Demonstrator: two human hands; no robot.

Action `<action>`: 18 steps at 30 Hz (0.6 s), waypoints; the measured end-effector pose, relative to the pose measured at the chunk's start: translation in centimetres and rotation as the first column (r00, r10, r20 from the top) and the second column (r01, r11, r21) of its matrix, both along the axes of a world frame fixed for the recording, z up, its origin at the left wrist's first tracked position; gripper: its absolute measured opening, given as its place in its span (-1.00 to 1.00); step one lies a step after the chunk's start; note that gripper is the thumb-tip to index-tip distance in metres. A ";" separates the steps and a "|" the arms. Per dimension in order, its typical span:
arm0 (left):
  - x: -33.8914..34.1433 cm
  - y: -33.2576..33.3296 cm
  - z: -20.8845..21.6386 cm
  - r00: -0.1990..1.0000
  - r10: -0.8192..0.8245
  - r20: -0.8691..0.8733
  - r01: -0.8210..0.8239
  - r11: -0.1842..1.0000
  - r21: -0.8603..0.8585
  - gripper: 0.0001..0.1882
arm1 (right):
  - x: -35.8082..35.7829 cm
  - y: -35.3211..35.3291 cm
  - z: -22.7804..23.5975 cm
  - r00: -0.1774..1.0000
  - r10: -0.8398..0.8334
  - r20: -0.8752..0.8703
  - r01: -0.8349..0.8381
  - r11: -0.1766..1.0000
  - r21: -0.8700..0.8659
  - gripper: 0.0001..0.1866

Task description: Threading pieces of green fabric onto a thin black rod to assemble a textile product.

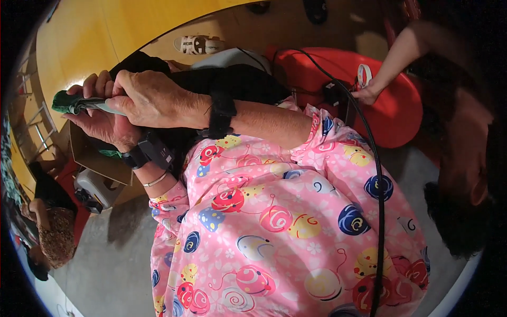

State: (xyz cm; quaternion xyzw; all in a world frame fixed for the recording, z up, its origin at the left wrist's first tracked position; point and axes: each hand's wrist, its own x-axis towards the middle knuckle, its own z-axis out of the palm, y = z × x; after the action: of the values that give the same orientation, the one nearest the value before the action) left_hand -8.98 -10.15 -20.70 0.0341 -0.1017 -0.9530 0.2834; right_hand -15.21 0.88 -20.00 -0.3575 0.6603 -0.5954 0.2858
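Both my hands are at the upper left, close together over the edge of the yellow table. A small piece of dark green cloth (64,101) with a pale grey-green strip (103,104) lies between them. My right hand (153,98) pinches the strip between thumb and fingers. Beneath it, my left hand (105,127) is turned palm up, its fingers curled round the green end. The far side of the cloth is hidden by my fingers, and I cannot make out its exact kind.
The yellow table (84,37) curves along the upper left. Below it stand an open cardboard box (100,161) and a grey case (95,187). At right, another person's hand (367,95) reaches over a red stool (396,119). A black cable (379,195) hangs down in front of me.
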 end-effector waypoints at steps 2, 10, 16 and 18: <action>-0.6 0.2 -0.1 0.998 -0.040 0.055 0.040 0.999 0.012 -0.61 | 0.2 0.1 -0.7 0.998 -0.037 -0.051 0.038 0.999 0.026 -0.69; -0.6 -0.3 0.1 0.990 -0.037 0.137 0.050 0.995 -0.092 -0.59 | 0.6 0.2 0.1 0.996 -0.029 -0.089 0.037 0.996 0.085 -0.68; -0.2 -0.7 -0.2 0.988 -0.050 0.149 0.070 0.989 -0.127 -0.61 | 1.1 -0.1 -0.4 0.995 -0.048 -0.085 0.053 0.997 0.049 -0.69; -0.2 -0.6 -0.3 0.989 -0.063 0.132 0.079 0.990 -0.114 -0.62 | 1.2 -0.2 -0.8 0.993 -0.059 -0.099 0.063 0.997 0.036 -0.69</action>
State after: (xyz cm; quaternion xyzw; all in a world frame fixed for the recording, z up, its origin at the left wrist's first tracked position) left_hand -9.23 -10.75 -21.03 0.0745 -0.1775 -0.9506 0.2437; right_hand -14.03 0.71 -20.77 -0.3600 0.6957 -0.5726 0.2419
